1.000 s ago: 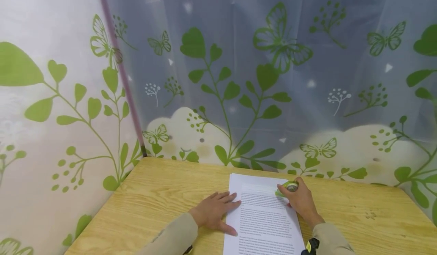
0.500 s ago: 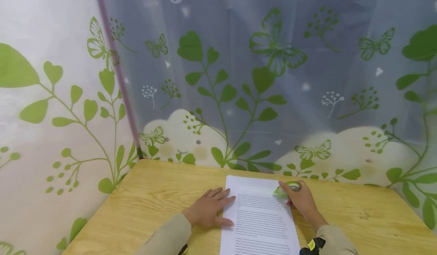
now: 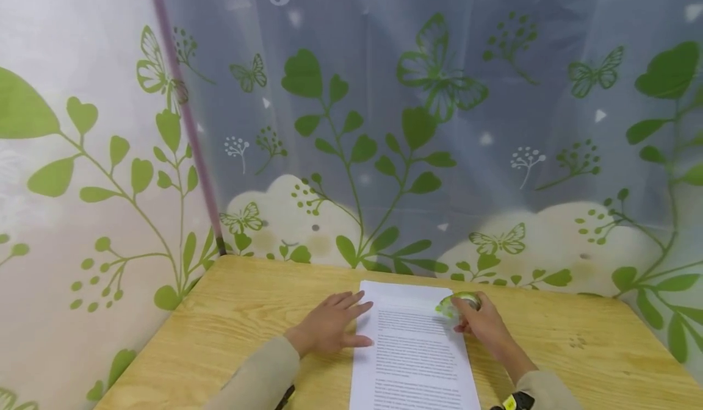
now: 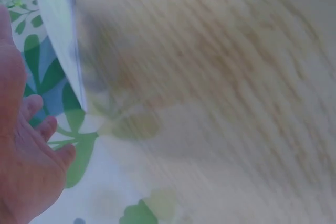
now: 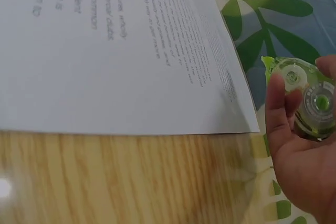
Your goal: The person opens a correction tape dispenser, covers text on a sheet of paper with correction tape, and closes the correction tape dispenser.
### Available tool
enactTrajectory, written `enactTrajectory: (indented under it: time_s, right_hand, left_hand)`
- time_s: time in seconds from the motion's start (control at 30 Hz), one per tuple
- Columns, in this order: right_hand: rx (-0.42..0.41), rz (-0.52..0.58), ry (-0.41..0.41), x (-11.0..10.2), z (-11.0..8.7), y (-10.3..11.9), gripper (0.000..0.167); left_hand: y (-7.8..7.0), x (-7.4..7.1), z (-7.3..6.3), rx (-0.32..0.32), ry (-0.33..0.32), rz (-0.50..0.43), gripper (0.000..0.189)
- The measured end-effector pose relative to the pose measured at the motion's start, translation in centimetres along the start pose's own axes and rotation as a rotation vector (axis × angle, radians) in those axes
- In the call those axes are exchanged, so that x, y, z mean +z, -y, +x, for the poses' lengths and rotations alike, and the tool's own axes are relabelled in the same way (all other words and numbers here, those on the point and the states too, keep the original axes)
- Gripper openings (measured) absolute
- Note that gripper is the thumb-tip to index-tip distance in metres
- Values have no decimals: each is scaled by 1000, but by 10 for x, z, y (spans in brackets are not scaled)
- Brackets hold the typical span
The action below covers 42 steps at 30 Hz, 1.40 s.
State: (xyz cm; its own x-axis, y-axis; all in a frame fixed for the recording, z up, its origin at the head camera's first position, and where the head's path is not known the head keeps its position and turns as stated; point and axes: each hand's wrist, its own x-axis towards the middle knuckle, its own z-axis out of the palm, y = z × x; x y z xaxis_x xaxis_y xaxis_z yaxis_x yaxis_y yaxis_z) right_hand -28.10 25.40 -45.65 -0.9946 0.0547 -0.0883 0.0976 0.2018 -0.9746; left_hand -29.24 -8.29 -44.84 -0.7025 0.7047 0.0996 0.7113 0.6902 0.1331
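Note:
A printed sheet of white paper (image 3: 415, 361) lies on the wooden table in the head view. My left hand (image 3: 332, 323) rests at its left edge with fingers spread, the fingertips and thumb tip over the margin. In the left wrist view that hand (image 4: 31, 150) shows at the left side. My right hand (image 3: 483, 324) holds a clear green correction tape (image 3: 458, 303) between thumb and fingers, close over the upper right of the sheet, by the first lines of print. The right wrist view shows the tape's round reels (image 5: 321, 100) through its case.
The wooden table (image 3: 263, 312) extends to both sides of the paper. Behind it hangs a curtain (image 3: 351, 123) printed with green leaves and butterflies, meeting a paler panel (image 3: 99, 215) at the left. Both wrists wear dark straps.
The head view has shifted slightly. My left hand has slid a little up along the paper's edge, its thumb drawn back toward the margin. The right hand keeps holding the correction tape, now more exposed.

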Motion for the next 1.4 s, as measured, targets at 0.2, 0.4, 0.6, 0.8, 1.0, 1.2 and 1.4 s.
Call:
enactTrajectory:
  time_s: [0.2,0.4,0.6,0.8,1.0,1.2,1.4]
  right_hand:
    - [-33,21,6,-2,-6,3,48]
    - [-94,-160,-1,-6,-10,7,48]
    - [-135,-171,36,-2,-14,14,46]
    - [-166,-96,132,4,-22,22,43]
    - [-200,-106,244,5,-29,29,44]
    - [-241,-136,316,6,-34,34,42]
    - [-307,-227,281,7,-42,39,36]
  left_hand:
    - [-2,-7,-2,-56,-41,-70,73]
    - [-5,-12,-1,-85,-43,-122,72]
    - [-10,-13,1,-92,-36,-131,74]
    - [-13,-8,2,-109,-34,-118,73]
    - [-19,-6,3,-92,-57,-161,72]
    - [-26,-5,5,-93,-91,-276,71]
    - [-34,-3,11,-106,-120,-368,73]
